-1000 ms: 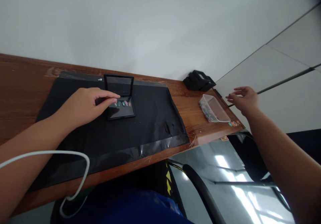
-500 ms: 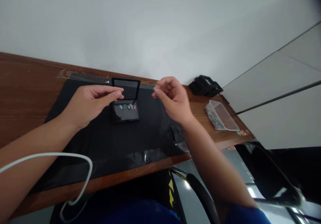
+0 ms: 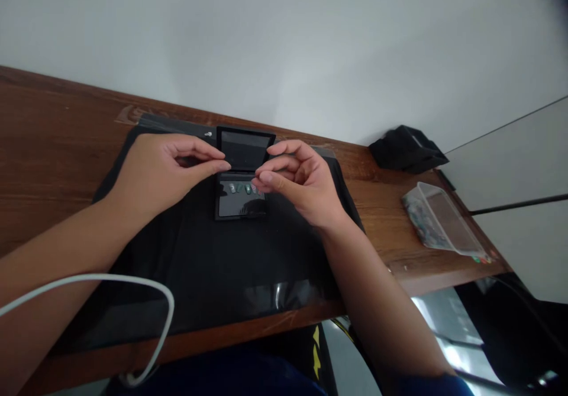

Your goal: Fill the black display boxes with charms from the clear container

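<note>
One left hand (image 3: 171,166), thumb and forefinger nearly meeting, and one right hand (image 3: 305,187), fingers loosely curled, flank a black hinged case (image 3: 228,208) in the head view; whether either pinches anything, I cannot tell. Its lid (image 3: 243,150) stands raised beyond the fingertips, presumably so the row of small green pieces (image 3: 248,189) between them can be reached. Rightward of both hands sits a clear plastic tub (image 3: 437,217)

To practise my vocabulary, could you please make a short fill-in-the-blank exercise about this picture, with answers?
The case is not shut but ____.
The mat under it is coloured ____.
The tub stands on the person's ____ side.
The cable is coloured ____.

Missing words: open; black; right; white.
</note>
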Demonstrator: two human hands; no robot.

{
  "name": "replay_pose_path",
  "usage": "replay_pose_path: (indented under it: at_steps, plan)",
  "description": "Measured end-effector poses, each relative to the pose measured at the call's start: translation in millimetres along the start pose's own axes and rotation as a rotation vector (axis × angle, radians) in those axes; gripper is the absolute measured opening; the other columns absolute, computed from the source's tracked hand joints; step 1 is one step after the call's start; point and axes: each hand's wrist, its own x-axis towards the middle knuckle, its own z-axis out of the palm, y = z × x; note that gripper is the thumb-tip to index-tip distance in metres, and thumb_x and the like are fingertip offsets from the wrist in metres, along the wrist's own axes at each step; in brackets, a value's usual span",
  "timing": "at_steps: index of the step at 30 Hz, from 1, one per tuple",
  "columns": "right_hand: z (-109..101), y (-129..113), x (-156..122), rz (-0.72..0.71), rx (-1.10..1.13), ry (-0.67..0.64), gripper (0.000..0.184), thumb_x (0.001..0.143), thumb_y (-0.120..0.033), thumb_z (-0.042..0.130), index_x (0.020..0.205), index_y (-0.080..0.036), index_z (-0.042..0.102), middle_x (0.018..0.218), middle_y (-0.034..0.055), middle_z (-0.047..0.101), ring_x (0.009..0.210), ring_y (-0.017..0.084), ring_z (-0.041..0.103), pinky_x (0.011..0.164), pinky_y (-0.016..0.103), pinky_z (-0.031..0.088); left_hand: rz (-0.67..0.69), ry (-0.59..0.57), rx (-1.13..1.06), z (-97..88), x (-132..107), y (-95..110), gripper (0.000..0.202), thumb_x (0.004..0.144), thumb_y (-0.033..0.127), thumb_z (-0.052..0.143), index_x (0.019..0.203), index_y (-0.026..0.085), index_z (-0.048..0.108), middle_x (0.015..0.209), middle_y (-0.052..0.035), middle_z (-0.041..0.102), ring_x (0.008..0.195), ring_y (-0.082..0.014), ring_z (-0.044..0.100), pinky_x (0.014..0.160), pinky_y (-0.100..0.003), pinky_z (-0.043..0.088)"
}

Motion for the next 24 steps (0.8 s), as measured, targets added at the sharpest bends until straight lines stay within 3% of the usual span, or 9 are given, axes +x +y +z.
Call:
replay_pose_path:
  at_steps: [5,10,13,16,19,24]
  plan:
    - [2,-3,-2,-0.003,0.002,-0.033,0.056,0.072,-0.04,0.102,0.11,-0.025,0.064,0.091,-0.0022,0.08,0.085,0.016,0.081,0.086,0.03,0.071,0.045,-0.011,0.091,-5.6,-8,12,0.028,0.09,0.06,0.076,0.1,0.037,0.09,0.099,0.0075,0.087,0.093,-0.026,0.081,0.093,-0.038,0.065]
    - [2,-3,-3,-0.055,-0.066,0.0,0.056,0.07,-0.037,0.103,0.11,-0.026,0.064,0.092,-0.003,0.078,0.086,0.016,0.082,0.088,0.03,0.07,0.172,-0.189,0.164,-6.8,-12,17,0.03,0.093,0.06,0.071,0.097,0.037,0.09,0.099,0.0039,0.087,0.093,-0.0282,0.08,0.087,-0.04,0.061]
    - [4,0,-3,-0.087,-0.16,0.058,0.051,0.074,-0.038,0.099,0.11,-0.027,0.064,0.091,-0.0028,0.077,0.088,0.018,0.082,0.088,0.032,0.071,0.255,-0.302,0.227,-6.4,-11,13,0.031,0.095,0.059,0.066,0.092,0.038,0.089,0.1,0.0031,0.087,0.097,-0.0271,0.078,0.093,-0.038,0.058]
    - [2,6,-4,-0.155,-0.319,0.097,0.036,0.083,-0.029,0.09,0.109,-0.026,0.066,0.092,-0.002,0.077,0.089,0.017,0.082,0.087,0.031,0.069,0.27,-0.358,0.283,-5.3,-9,8,0.032,0.096,0.057,0.063,0.09,0.038,0.088,0.098,0.0028,0.086,0.102,-0.0279,0.074,0.101,-0.037,0.054]
    - [2,9,-8,-0.262,-0.551,0.023,0.026,0.088,-0.014,0.075,0.111,-0.024,0.07,0.094,-0.0017,0.079,0.089,0.015,0.08,0.088,0.029,0.065,0.297,-0.392,0.314,-4.5,-8,3,0.033,0.096,0.054,0.062,0.088,0.037,0.087,0.097,0.0001,0.084,0.102,-0.03,0.072,0.104,-0.04,0.053]
    - [10,8,-15,-0.257,-0.942,-0.169,0.041,0.092,-0.003,0.057,0.123,-0.023,0.075,0.104,-0.0006,0.082,0.094,0.015,0.078,0.087,0.026,0.057,0.313,-0.433,0.385,-6.9,-5,1,0.039,0.096,0.051,0.053,0.088,0.037,0.088,0.103,-0.0021,0.083,0.102,-0.0313,0.072,0.099,-0.043,0.054]
